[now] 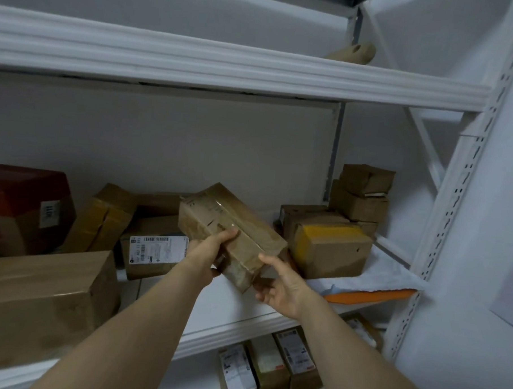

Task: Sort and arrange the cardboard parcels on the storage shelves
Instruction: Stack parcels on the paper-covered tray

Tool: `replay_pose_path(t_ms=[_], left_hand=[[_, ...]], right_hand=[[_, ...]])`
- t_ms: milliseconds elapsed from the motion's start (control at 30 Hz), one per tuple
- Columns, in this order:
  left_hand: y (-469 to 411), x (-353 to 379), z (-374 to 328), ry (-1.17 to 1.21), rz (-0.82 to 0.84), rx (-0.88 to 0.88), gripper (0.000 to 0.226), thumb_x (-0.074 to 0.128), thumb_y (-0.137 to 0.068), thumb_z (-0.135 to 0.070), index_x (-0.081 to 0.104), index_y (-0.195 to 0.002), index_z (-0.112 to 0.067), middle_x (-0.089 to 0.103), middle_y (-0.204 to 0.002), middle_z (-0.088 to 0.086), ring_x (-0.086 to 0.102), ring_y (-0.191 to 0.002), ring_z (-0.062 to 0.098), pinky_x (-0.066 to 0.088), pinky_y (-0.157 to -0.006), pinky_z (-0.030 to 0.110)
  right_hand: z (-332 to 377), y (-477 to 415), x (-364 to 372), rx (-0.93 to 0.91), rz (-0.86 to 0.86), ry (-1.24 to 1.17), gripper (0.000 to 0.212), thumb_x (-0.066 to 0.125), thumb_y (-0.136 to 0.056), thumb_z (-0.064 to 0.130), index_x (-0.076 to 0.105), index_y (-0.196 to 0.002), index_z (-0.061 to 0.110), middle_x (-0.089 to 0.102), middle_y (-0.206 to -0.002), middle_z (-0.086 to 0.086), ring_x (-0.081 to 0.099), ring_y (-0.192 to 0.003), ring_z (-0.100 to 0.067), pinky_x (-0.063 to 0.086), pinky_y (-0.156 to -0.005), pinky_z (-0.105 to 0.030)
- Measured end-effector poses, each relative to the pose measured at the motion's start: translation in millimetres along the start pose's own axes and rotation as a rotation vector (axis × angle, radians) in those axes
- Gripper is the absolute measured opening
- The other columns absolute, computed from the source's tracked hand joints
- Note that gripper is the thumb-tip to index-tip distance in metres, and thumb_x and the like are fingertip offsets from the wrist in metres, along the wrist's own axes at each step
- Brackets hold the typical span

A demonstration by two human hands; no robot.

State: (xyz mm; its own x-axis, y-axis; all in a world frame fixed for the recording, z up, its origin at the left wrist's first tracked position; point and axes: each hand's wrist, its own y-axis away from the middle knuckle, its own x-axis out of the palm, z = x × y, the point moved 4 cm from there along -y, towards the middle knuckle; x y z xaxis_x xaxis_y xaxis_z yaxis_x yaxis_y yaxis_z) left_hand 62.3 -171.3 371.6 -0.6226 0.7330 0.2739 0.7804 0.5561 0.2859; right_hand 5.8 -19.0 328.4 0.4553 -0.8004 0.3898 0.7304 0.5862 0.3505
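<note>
White metal shelves point(229, 328) stand against a grey wall. On the lowest level, near right, parcels point(266, 368) stand on end with white labels facing up, probably so they can be scanned, though the print is too small to read. A big box point(39, 299) sits near left on the middle shelf. Both hands hold a taped parcel point(233, 231) tilted above that shelf: the left hand point(208, 254) wraps its long side and the right hand point(280, 286) cups its near end, likely steering it into the gap. Behind, a labelled box point(156, 250) shows barcodes but no legible text. A yellow-taped box point(332, 250) lies right, with a small stack point(362, 193) beyond it and a red box point(22, 201) far left.
</note>
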Motion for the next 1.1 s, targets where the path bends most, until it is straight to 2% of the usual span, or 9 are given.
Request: replay_pose_path(t_ms=[133,233,400,533,733,867,933,1033,1100], left_hand=[[2,-10,-4,-0.078,0.038,0.023,0.064,0.085,-0.065,-0.012,0.053,-0.12,-0.007,0.064,-0.111,0.011,0.061,-0.1,0.027,0.053,-0.075,0.037],[7,-13,-6,-0.218,0.117,0.094,0.067,0.083,-0.063,0.001,0.049,-0.12,-0.009,0.062,-0.115,0.009,0.059,-0.1,0.025,0.052,-0.078,0.036],[11,-14,2,-0.646,0.253,0.245,0.116,0.082,-0.057,0.011,0.009,-0.144,-0.014,0.039,-0.132,0.006,0.039,-0.127,0.029,0.036,-0.105,0.038],[13,-14,2,-0.684,0.252,0.31,0.115,0.081,-0.058,0.011,0.007,-0.142,-0.014,0.034,-0.134,0.007,0.038,-0.123,0.023,0.036,-0.106,0.036],[17,-16,-2,-0.729,0.227,0.375,0.12,0.082,-0.049,0.001,0.007,-0.14,-0.013,0.03,-0.132,0.006,0.036,-0.116,0.017,0.036,-0.099,0.028],[17,-16,-6,-0.712,0.234,0.384,0.119,0.084,-0.048,0.005,0.01,-0.14,-0.013,0.032,-0.128,0.004,0.037,-0.112,0.017,0.037,-0.1,0.03],[15,-18,-9,-0.639,0.214,0.354,0.109,0.082,-0.056,0.013,0.015,-0.139,-0.011,0.037,-0.127,0.005,0.038,-0.113,0.018,0.038,-0.103,0.035],[4,-26,-14,-0.399,0.238,0.219,0.105,0.088,-0.052,0.006,0.025,-0.135,-0.009,0.049,-0.126,0.005,0.049,-0.118,0.022,0.043,-0.103,0.041],[1,-30,-15,-0.259,0.31,0.128,0.114,0.093,-0.042,-0.003,0.03,-0.137,-0.006,0.059,-0.122,0.01,0.059,-0.113,0.026,0.051,-0.095,0.042]], right_hand=[[20,-4,-7,-0.09,-0.096,0.209,0.075,0.077,-0.073,0.044,0.046,-0.138,0.022,0.052,-0.132,-0.004,0.048,-0.118,-0.025,0.041,-0.09,-0.037],[41,-6,-2,-0.209,-0.109,0.363,0.091,0.079,-0.075,0.032,0.03,-0.151,0.021,0.035,-0.152,-0.003,0.033,-0.139,-0.024,0.031,-0.109,-0.038],[63,0,23,-0.339,0.027,0.356,0.099,0.088,-0.059,0.012,0.039,-0.143,0.031,0.056,-0.133,-0.004,0.05,-0.123,-0.019,0.039,-0.107,-0.033],[67,-3,37,-0.299,0.134,0.236,0.113,0.088,-0.044,0.046,0.038,-0.145,0.035,0.055,-0.137,-0.005,0.047,-0.13,-0.023,0.029,-0.116,-0.044],[64,-10,43,-0.311,0.098,0.112,0.073,0.066,-0.079,0.001,0.043,-0.144,0.028,0.064,-0.121,-0.013,0.062,-0.104,-0.027,0.051,-0.086,-0.035],[64,-7,45,-0.317,0.124,0.057,0.06,0.063,-0.082,0.001,0.049,-0.135,0.025,0.064,-0.117,-0.013,0.063,-0.102,-0.027,0.052,-0.079,-0.033],[63,2,46,-0.298,0.148,0.05,0.042,0.068,-0.083,0.019,0.058,-0.124,0.02,0.066,-0.115,-0.012,0.062,-0.105,-0.025,0.052,-0.079,-0.033],[60,4,36,-0.246,0.115,0.132,0.091,0.081,-0.058,0.046,0.05,-0.137,0.015,0.057,-0.134,-0.011,0.051,-0.123,-0.026,0.048,-0.075,-0.033],[57,1,26,-0.23,0.097,0.229,0.122,0.087,-0.047,0.036,0.027,-0.151,0.016,0.042,-0.149,-0.009,0.036,-0.138,-0.026,0.046,-0.086,-0.033]])
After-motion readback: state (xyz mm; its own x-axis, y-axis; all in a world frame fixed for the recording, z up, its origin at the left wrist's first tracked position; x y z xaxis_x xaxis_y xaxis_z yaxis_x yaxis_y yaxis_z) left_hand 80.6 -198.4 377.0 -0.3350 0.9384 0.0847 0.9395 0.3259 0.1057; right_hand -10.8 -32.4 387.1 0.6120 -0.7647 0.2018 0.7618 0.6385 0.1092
